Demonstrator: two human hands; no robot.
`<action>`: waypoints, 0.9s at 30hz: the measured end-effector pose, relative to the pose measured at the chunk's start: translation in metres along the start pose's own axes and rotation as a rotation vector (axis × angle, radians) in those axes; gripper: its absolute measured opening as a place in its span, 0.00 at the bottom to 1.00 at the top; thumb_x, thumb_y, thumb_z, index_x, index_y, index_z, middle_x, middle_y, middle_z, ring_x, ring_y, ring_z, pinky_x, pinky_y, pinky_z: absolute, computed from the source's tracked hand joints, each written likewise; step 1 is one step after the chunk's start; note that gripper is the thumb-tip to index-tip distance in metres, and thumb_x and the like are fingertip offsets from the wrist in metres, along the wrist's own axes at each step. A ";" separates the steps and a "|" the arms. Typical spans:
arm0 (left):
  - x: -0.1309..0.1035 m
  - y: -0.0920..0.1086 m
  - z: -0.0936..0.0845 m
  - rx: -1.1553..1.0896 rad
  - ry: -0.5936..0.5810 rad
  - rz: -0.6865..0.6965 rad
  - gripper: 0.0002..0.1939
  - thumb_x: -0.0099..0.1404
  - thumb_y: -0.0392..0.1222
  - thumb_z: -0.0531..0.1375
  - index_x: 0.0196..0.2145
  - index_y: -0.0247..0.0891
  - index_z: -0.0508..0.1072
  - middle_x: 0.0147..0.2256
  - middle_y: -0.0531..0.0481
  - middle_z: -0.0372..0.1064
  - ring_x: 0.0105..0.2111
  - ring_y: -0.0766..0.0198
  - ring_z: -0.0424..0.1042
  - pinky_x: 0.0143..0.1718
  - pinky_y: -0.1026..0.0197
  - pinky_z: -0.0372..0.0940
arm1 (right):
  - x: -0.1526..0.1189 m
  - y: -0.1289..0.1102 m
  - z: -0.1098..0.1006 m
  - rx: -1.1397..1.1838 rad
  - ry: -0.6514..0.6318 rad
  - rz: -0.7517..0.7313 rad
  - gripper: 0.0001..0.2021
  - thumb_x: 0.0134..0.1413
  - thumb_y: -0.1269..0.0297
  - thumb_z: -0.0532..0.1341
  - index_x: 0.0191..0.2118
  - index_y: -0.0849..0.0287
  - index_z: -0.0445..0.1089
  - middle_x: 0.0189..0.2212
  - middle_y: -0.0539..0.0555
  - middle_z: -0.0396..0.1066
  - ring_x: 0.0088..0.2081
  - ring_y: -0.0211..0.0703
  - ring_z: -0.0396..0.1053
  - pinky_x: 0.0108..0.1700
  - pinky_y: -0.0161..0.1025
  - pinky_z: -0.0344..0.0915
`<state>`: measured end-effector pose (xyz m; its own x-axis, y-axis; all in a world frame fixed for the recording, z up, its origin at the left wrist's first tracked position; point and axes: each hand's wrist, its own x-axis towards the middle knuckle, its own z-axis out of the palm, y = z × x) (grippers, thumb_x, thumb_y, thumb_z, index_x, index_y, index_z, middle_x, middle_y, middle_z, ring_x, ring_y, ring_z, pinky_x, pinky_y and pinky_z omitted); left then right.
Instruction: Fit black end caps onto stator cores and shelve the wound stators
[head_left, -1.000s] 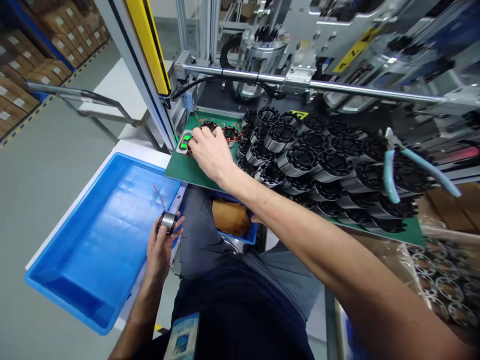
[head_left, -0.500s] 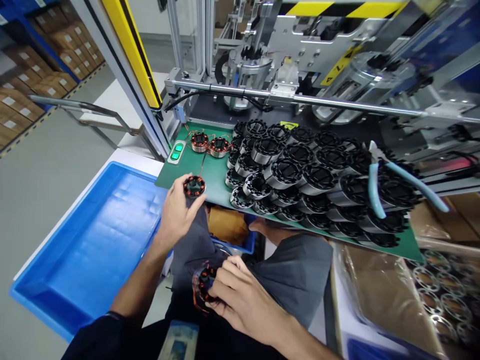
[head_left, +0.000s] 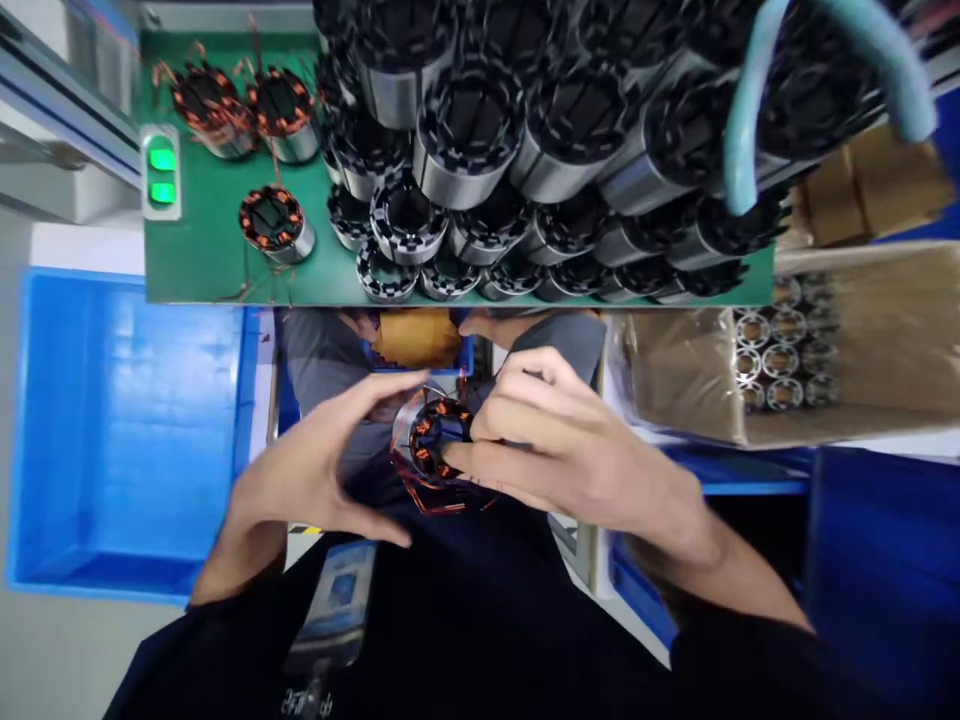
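Note:
Close to my body, my right hand (head_left: 559, 435) grips a wound motor stator (head_left: 405, 435) with its fingers at the bore and rim. Copper coils show around its black inner ring, and loose copper wires hang below. My left hand (head_left: 326, 460) is open just left of that stator, thumb and fingers spread apart with nothing between them. On the green board (head_left: 202, 265) stands another wound stator (head_left: 276, 225), and behind it are two more, a left one (head_left: 214, 110) and a right one (head_left: 283, 112), with copper wire ends sticking up.
Stacked unwound stators (head_left: 469, 130) cover much of the board, with blue-handled pliers (head_left: 741, 150) on top. A green-lit switch (head_left: 161, 172) sits at the left edge. A blue bin (head_left: 127, 430) is at left; a cardboard box (head_left: 885, 350) holding metal rings is at right.
My left hand has let go of its stator on the green board and moved back beside the right hand. The right hand's stator is raised, and the view has tilted down.

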<state>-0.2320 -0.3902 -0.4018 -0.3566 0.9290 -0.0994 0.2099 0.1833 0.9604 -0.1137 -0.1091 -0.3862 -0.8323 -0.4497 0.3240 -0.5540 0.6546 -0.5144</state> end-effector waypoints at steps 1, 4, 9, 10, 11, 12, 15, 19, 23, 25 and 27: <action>0.002 -0.001 0.014 -0.075 0.010 0.008 0.72 0.47 0.54 0.90 0.83 0.52 0.62 0.74 0.35 0.72 0.71 0.34 0.77 0.73 0.37 0.76 | 0.005 0.000 -0.005 -0.006 -0.026 -0.018 0.11 0.82 0.72 0.61 0.46 0.57 0.81 0.35 0.49 0.74 0.42 0.45 0.65 0.55 0.49 0.63; 0.015 -0.006 0.048 -0.201 0.291 0.044 0.60 0.47 0.47 0.90 0.73 0.50 0.72 0.62 0.43 0.81 0.60 0.44 0.85 0.64 0.46 0.82 | 0.017 -0.003 -0.011 0.011 -0.020 -0.023 0.14 0.83 0.73 0.59 0.44 0.56 0.82 0.34 0.49 0.74 0.42 0.44 0.66 0.56 0.50 0.64; 0.024 -0.016 0.058 -0.349 0.498 0.143 0.38 0.55 0.38 0.86 0.59 0.46 0.77 0.51 0.49 0.81 0.49 0.57 0.85 0.53 0.56 0.82 | 0.005 0.000 -0.023 0.278 0.061 0.157 0.19 0.77 0.59 0.70 0.68 0.44 0.77 0.54 0.54 0.81 0.55 0.53 0.76 0.60 0.56 0.73; 0.023 -0.018 0.056 -0.345 0.505 0.163 0.36 0.55 0.39 0.86 0.57 0.46 0.78 0.50 0.48 0.81 0.50 0.56 0.85 0.54 0.54 0.82 | 0.000 0.001 -0.025 0.319 0.081 0.186 0.24 0.75 0.58 0.70 0.72 0.43 0.74 0.59 0.57 0.80 0.58 0.56 0.77 0.62 0.57 0.75; 0.022 -0.019 0.054 -0.329 0.510 0.166 0.35 0.56 0.41 0.86 0.56 0.46 0.78 0.50 0.48 0.80 0.50 0.54 0.85 0.54 0.52 0.82 | -0.005 0.003 -0.025 0.346 0.103 0.213 0.28 0.74 0.58 0.70 0.74 0.43 0.72 0.62 0.59 0.79 0.61 0.58 0.77 0.63 0.59 0.76; 0.020 -0.020 0.052 -0.309 0.507 0.162 0.34 0.56 0.42 0.86 0.55 0.46 0.78 0.49 0.47 0.80 0.50 0.53 0.85 0.55 0.50 0.83 | -0.009 0.004 -0.023 0.361 0.116 0.238 0.31 0.72 0.60 0.70 0.76 0.44 0.70 0.64 0.60 0.78 0.63 0.60 0.77 0.65 0.59 0.77; 0.016 -0.020 0.049 -0.272 0.436 0.093 0.31 0.61 0.45 0.84 0.57 0.48 0.79 0.48 0.49 0.82 0.48 0.53 0.85 0.57 0.47 0.83 | -0.015 0.002 -0.006 0.357 0.098 0.260 0.32 0.73 0.65 0.70 0.77 0.51 0.67 0.69 0.63 0.76 0.68 0.58 0.75 0.70 0.57 0.77; 0.015 -0.024 0.050 -0.170 0.429 0.054 0.31 0.58 0.50 0.86 0.55 0.47 0.82 0.47 0.50 0.81 0.46 0.54 0.84 0.51 0.49 0.82 | -0.011 -0.005 0.020 0.234 0.064 0.239 0.28 0.78 0.71 0.67 0.76 0.61 0.66 0.67 0.65 0.78 0.65 0.50 0.77 0.68 0.49 0.78; 0.018 -0.028 0.052 -0.224 0.439 0.026 0.39 0.51 0.55 0.89 0.57 0.49 0.84 0.48 0.49 0.81 0.45 0.53 0.84 0.46 0.51 0.80 | -0.013 -0.005 0.022 0.023 0.131 0.195 0.23 0.76 0.75 0.67 0.72 0.67 0.71 0.55 0.63 0.83 0.51 0.49 0.80 0.55 0.47 0.80; 0.019 -0.029 0.052 -0.289 0.437 0.050 0.39 0.51 0.54 0.89 0.58 0.49 0.84 0.49 0.47 0.82 0.47 0.51 0.84 0.50 0.49 0.81 | -0.017 -0.002 0.016 -0.022 0.108 0.138 0.18 0.77 0.75 0.66 0.67 0.69 0.74 0.49 0.63 0.84 0.47 0.50 0.80 0.49 0.47 0.80; 0.021 -0.031 0.052 -0.345 0.448 0.109 0.38 0.52 0.50 0.89 0.58 0.47 0.84 0.48 0.47 0.82 0.48 0.49 0.86 0.53 0.48 0.81 | -0.022 0.000 0.011 0.049 0.080 0.080 0.13 0.80 0.73 0.63 0.63 0.66 0.77 0.47 0.60 0.84 0.47 0.48 0.81 0.47 0.45 0.80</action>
<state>-0.1986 -0.3601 -0.4469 -0.7165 0.6956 0.0527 -0.0150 -0.0909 0.9957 -0.0949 -0.1058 -0.4022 -0.8736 -0.3466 0.3416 -0.4861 0.6546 -0.5789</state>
